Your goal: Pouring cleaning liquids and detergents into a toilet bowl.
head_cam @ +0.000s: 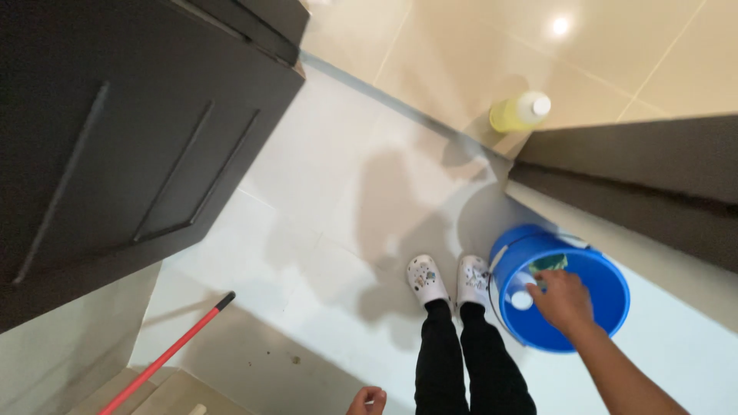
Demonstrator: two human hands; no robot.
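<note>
My right hand (565, 300) reaches down into a blue bucket (607, 288) beside my feet, and its fingers close on a green sponge (550, 265) with a pale side. A small white round thing (522, 300) lies inside the bucket next to the hand. My left hand (367, 401) hangs at the bottom edge of the view with fingers curled; only part of it shows and it holds nothing that I can see. I stand in white clogs (450, 278) and black trousers on pale floor tiles.
A dark panelled door (131, 131) stands open at the left. A yellow bottle with a white cap (520, 112) sits on the beige tiles past the threshold. A dark door frame (638, 169) is at the right. A red-handled stick (165, 355) leans at lower left.
</note>
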